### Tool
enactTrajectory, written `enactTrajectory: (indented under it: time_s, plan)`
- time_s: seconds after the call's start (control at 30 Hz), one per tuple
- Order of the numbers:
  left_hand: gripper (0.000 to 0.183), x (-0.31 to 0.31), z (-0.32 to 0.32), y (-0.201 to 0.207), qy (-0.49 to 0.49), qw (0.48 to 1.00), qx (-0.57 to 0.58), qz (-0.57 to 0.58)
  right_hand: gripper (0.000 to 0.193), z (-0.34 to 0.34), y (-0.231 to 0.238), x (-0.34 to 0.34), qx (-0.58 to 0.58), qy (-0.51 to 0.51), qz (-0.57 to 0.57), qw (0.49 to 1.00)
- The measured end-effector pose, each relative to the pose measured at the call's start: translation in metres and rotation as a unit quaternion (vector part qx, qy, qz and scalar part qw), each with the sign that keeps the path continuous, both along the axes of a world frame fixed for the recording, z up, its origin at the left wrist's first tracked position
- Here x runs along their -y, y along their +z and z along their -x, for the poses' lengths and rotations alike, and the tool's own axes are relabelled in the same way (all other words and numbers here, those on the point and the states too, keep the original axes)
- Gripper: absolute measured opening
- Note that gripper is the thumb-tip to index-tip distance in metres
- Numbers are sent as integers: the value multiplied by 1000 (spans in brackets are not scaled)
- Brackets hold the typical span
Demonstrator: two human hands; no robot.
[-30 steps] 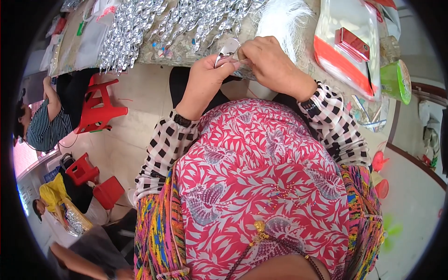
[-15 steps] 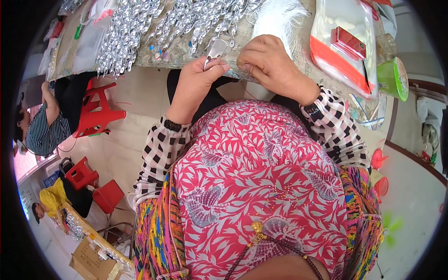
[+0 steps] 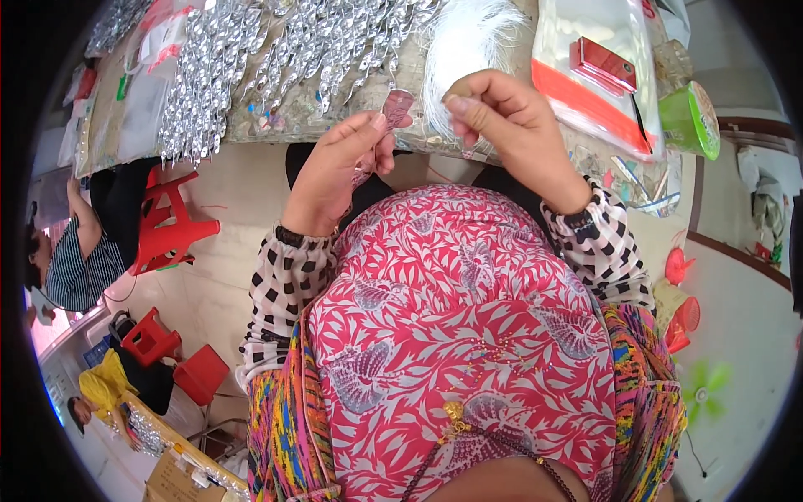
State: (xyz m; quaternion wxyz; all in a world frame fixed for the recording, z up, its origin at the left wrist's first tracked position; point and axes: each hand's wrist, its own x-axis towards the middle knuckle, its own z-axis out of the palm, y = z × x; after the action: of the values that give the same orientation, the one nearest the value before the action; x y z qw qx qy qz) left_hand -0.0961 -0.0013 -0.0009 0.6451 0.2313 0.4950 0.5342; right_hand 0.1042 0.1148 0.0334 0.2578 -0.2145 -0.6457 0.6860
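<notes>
My left hand (image 3: 330, 171) pinches a shiny metallic piece (image 3: 397, 107) between thumb and fingers. The piece mirrors pink, and another glinting part shows below the fingers at the palm. To its right, my right hand (image 3: 523, 130) is raised at the table edge with thumb and forefinger pressed together. Whatever they hold, if anything, is too fine to make out. Just behind the right hand lies a bundle of white threads (image 3: 460, 50). Many silver twisted ornaments on strings (image 3: 314, 54) hang over the table's edge, beyond my left hand.
On the table's right lie clear plastic bags with an orange band (image 3: 569, 105), a red box (image 3: 602, 65) and a green tub (image 3: 690, 121). At left, a person in stripes (image 3: 79, 263) sits near a red stool (image 3: 171, 222). Another person in yellow (image 3: 104, 385) is farther back.
My right hand has moved away from the left one and turned, its pinched fingertips now showing. The piece in my left hand has tilted, its face now reflecting pink. The whole view has shifted slightly.
</notes>
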Motion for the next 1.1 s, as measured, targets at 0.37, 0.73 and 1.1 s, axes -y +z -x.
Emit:
enactTrajectory:
  time_s: [0.37,0.73,1.1]
  plan:
    - [28,-1,-4,11,-14,998,-1,-55,13,6,-12,17,64,-6,5,998]
    - [31,-2,-10,10,-10,999,-25,-46,13,5,-17,17,76,-22,3,997]
    - [35,-2,-22,14,12,991,-110,-73,12,6,-14,17,64,-36,28,997]
